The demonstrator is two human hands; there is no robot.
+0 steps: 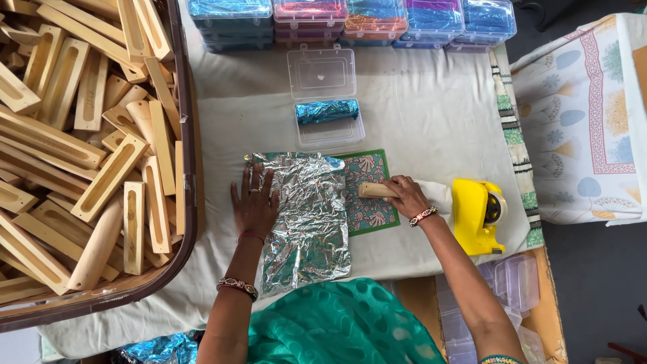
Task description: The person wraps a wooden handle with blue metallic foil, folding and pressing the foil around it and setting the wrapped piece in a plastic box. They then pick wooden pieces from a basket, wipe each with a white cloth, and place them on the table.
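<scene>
Head view, looking straight down at a cloth-covered table (431, 114). A crumpled sheet of silver foil (306, 216) lies in front of the person, partly overlapping a green patterned mat (371, 202) on its right side.

Left hand (255, 202): palm down, fingers spread flat, resting on the left edge of the foil and pinning it to the cloth. Right hand (404, 195): fingers closed around one end of a pale wooden piece (376, 190), which lies across the mat just beside the right edge of the foil.

Surroundings: an open clear plastic box (329, 131) sits beyond the foil and holds a roll wrapped in blue foil (327, 110); its lid is hinged back. Stacks of closed boxes with coloured foil contents (350, 20) line the far edge. A yellow tape dispenser (477, 216) stands right of the right hand. A large tray of wooden pieces (87, 148) fills the left side.

Procedure notes, as judged from this arrangement:
1. Keep the left palm flat so the sheet does not slide or bunch.
2. Smooth the creases outward before the wooden piece is set on the foil; deep wrinkles are likely to tear.
3. Lay the piece parallel to a foil edge, with margin left at both ends.
4. Handle the foil lightly; it appears thin and easily punctured by the wood's corners.
</scene>
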